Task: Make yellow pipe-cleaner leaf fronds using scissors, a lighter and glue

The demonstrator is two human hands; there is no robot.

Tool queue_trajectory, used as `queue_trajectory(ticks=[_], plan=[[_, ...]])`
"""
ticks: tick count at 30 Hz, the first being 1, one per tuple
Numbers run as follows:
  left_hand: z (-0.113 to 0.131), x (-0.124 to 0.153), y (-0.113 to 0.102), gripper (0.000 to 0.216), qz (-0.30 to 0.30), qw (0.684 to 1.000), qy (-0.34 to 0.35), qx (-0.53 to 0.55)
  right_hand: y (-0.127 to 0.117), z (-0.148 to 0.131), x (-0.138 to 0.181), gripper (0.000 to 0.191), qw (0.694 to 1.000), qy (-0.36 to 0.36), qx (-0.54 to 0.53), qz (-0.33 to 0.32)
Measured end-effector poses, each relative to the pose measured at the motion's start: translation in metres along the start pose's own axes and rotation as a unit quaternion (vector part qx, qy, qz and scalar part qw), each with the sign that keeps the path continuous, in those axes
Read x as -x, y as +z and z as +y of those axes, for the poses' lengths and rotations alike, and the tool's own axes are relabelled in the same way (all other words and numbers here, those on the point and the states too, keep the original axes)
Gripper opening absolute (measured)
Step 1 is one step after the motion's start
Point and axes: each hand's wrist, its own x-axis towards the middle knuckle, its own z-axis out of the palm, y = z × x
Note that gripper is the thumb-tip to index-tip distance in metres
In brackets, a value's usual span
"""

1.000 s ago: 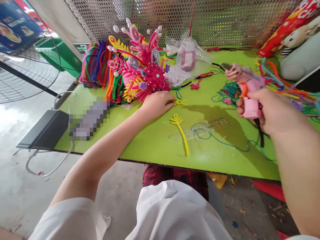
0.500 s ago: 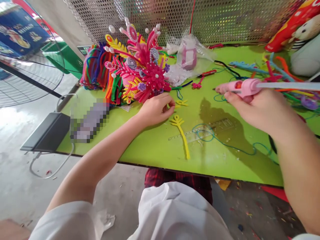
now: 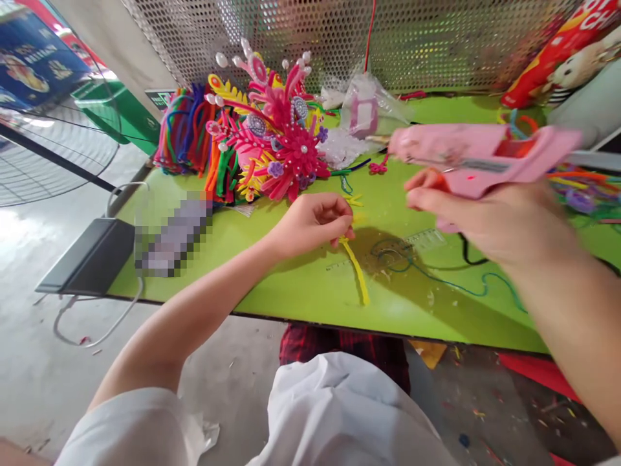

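My left hand (image 3: 310,223) rests on the green table (image 3: 301,285), fingers pinched on the top end of a yellow pipe-cleaner leaf piece (image 3: 358,275) that lies flat. My right hand (image 3: 490,217) is wrapped round the grip of a pink glue gun (image 3: 475,158), held above the table with its nozzle pointing left, a finger on the orange trigger. The gun is blurred by motion. A pink, yellow and purple pipe-cleaner flower crown with pearls (image 3: 276,145) stands just behind my left hand.
Bundles of coloured pipe cleaners (image 3: 187,136) lie at the back left. A clear ruler (image 3: 422,239) and teal wire (image 3: 436,278) lie mid-table. Plastic bags (image 3: 363,110) sit by the perforated metal wall. A black box (image 3: 90,255) and a fan stand left.
My left hand slid toward me from the small yellow piece onto the yellow leaf piece and pinched its top. My right hand swung the glue gun up and leftwards, nearer the camera.
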Motion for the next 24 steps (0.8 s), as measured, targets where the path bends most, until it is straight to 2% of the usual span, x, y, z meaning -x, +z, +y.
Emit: queue_trajectory(ticks=[2,4,7,10,12,18,24], plan=[[0.002,0.003,0.004,0.004,-0.005,1.000,0.001,0.025,0.024,-0.011,0.003,0.023,0.999,0.002,-0.024,-0.044],[0.003,0.004,0.006,0.004,-0.005,0.999,0.002,0.047,0.040,-0.016,0.006,0.019,0.998,0.009,-0.034,-0.056],[0.002,0.003,0.010,0.011,-0.012,0.997,-0.005,0.078,0.052,-0.018,0.012,0.016,0.995,0.033,-0.083,-0.035],[0.000,0.000,0.019,0.025,-0.018,0.990,-0.016,0.141,0.055,-0.019,0.018,0.016,0.989,0.049,-0.140,0.001],[-0.002,-0.001,0.026,0.030,0.002,0.983,-0.020,0.181,0.056,-0.021,0.021,0.016,0.985,0.048,-0.166,0.007],[-0.002,-0.001,0.031,0.022,0.077,0.979,-0.006,0.187,0.057,-0.022,0.021,0.016,0.981,0.047,-0.188,0.026],[0.001,0.000,0.025,0.017,0.043,0.978,-0.032,0.201,0.059,-0.009,0.022,0.021,0.979,0.024,-0.188,0.068]])
